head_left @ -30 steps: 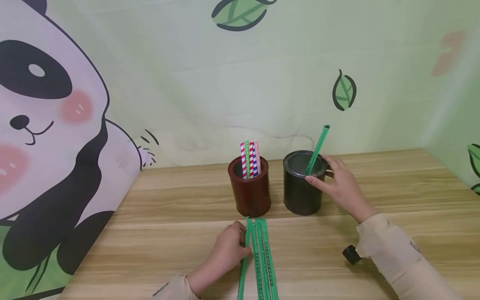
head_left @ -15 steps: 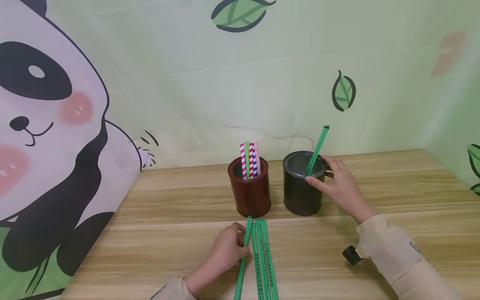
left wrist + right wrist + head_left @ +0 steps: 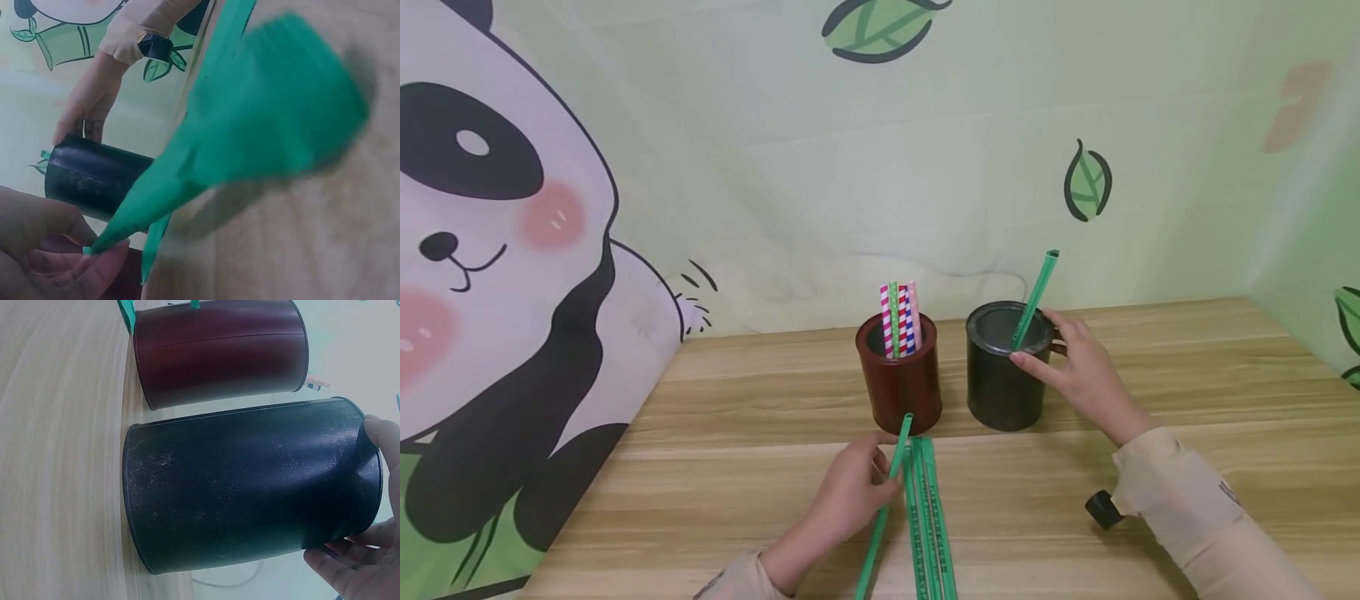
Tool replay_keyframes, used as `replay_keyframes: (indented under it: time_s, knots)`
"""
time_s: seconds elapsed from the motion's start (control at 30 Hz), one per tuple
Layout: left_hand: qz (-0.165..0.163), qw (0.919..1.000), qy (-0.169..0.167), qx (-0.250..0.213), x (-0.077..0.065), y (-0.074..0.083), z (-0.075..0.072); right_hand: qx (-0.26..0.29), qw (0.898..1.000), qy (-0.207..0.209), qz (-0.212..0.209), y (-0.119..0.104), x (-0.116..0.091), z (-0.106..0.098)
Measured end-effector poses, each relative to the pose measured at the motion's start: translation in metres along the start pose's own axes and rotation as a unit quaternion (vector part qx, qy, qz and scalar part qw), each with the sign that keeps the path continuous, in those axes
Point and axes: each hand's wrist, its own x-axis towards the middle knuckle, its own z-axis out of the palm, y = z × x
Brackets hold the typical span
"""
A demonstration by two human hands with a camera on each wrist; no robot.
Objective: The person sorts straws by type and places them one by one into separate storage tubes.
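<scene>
My left hand (image 3: 842,496) pinches a slim green paper-wrapped straw (image 3: 877,537), tilted with its far end raised toward the cups. The left wrist view shows this straw (image 3: 275,106) large and blurred between thumb and fingers. Just right of it, several like green straws (image 3: 931,533) with dark print lie side by side on the table. My right hand (image 3: 1082,375) grips the rim of an upright black cylindrical cup (image 3: 1003,392), thumb at the front, fingers behind. One green straw (image 3: 1036,298) leans out of that cup. The right wrist view shows the black cup (image 3: 250,487) standing on the table.
A dark red cup (image 3: 904,392) stands left of the black one, with several patterned straws (image 3: 899,321) upright in it. Behind the wooden table (image 3: 737,467) hangs a pale green backdrop (image 3: 760,208) with a panda and leaves. A black band piece (image 3: 1103,510) sits by the right wrist.
My left hand has drawn one green straw away from the row, lifting its far end while its near end swings left. The right hand and both cups stay put.
</scene>
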Motion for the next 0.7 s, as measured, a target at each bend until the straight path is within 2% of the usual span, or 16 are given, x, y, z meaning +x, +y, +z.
replay_keyframes:
  time_s: [0.43, 0.7]
  knots:
    - [0.04, 0.9962, 0.041, -0.066, 0.004, 0.01, -0.012, -0.006, 1.0, -0.001, 0.002, -0.003, -0.001, -0.002]
    - [0.037, 0.991, 0.028, -0.126, 0.007, 0.017, -0.016, -0.006, 1.0, 0.001, -0.003, -0.003, -0.001, -0.002]
